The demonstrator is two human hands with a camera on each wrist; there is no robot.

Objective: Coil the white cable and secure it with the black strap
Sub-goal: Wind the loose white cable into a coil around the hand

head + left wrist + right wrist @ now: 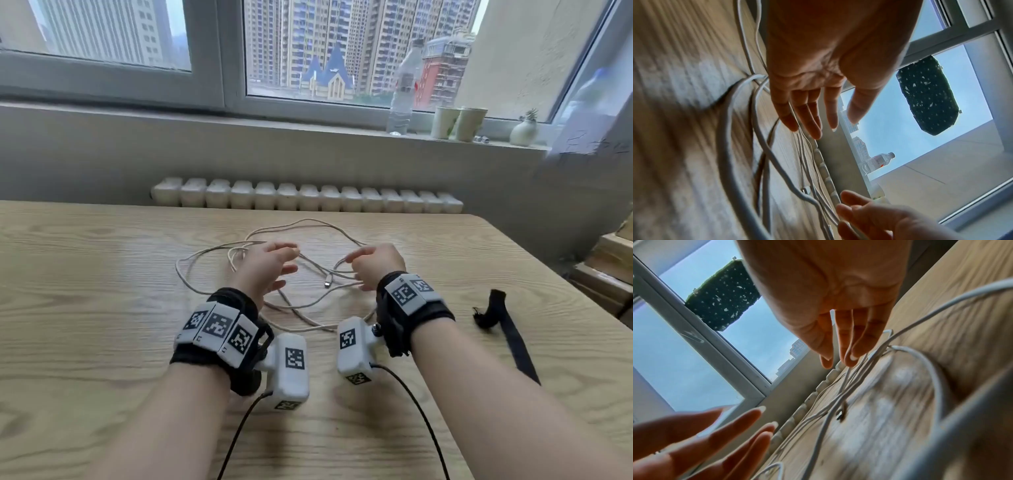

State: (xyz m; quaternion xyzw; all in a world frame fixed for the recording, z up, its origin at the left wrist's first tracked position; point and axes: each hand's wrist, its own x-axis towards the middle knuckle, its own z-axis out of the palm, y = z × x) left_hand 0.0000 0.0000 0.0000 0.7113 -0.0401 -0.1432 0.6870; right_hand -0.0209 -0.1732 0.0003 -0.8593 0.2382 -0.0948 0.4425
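Note:
The white cable lies in loose, tangled loops on the wooden table, with its plug end between my hands. My left hand hovers over the loops with fingers spread and straight, holding nothing; the left wrist view shows this hand above the cable. My right hand reaches down, and in the right wrist view the hand has its fingertips right at a strand of cable, not closed round it. The black strap lies flat to the right.
A radiator runs behind the table's far edge. On the window sill stand a water bottle, two paper cups and a small vase. Cardboard boxes sit past the table's right edge.

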